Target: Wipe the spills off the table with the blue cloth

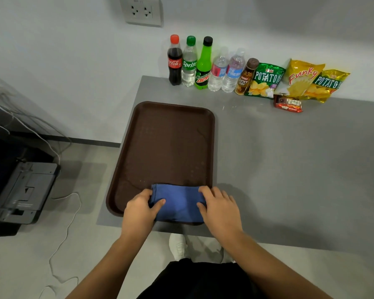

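Note:
A folded blue cloth [178, 201] lies on the near end of a brown tray [166, 143], which rests on the grey table [289, 169]. My left hand [139, 210] grips the cloth's left edge, thumb on top. On the cloth's right edge my right hand [219, 208] presses down, its fingers curled over the fabric. A few small pale specks and drops show on the tray just beyond the cloth. Faint wet marks glint on the table near the bottles.
Several drink bottles [201, 63] stand in a row against the back wall, with snack bags [296, 80] to their right. The table's left edge runs beside the tray. A printer [24, 190] and cables sit on the floor at left.

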Demonstrator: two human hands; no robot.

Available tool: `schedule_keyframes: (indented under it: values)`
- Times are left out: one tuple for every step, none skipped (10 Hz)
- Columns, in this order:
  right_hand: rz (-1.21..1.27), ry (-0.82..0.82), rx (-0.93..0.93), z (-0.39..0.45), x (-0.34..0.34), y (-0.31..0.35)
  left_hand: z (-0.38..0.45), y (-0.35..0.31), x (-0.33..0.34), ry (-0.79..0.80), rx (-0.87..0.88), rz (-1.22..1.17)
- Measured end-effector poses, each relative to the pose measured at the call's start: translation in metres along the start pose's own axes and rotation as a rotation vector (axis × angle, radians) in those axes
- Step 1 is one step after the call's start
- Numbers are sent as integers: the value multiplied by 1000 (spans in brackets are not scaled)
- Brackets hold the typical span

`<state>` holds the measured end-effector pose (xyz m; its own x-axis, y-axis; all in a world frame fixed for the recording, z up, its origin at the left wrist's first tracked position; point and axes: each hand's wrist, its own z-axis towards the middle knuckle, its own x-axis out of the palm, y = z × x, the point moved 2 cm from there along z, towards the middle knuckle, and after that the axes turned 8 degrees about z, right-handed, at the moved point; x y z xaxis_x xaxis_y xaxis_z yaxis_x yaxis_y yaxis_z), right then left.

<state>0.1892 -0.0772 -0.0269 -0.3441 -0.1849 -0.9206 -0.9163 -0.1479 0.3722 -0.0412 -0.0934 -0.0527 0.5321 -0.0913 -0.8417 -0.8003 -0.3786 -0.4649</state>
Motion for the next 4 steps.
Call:
schedule_keyframes:
  values:
    - [-140, -14, -94, -5, 9, 1, -2, 2, 1, -55, 26, 21]
    - [-87, -40, -121, -12, 12, -1, -6, 4, 1, -50, 19, 68]
    - [32, -79, -105, -19, 0, -5, -14, -3, -6, -105, 39, 94]
    - [129, -120, -57, -20, -19, -14, -22, -22, -19, -236, 111, 22]
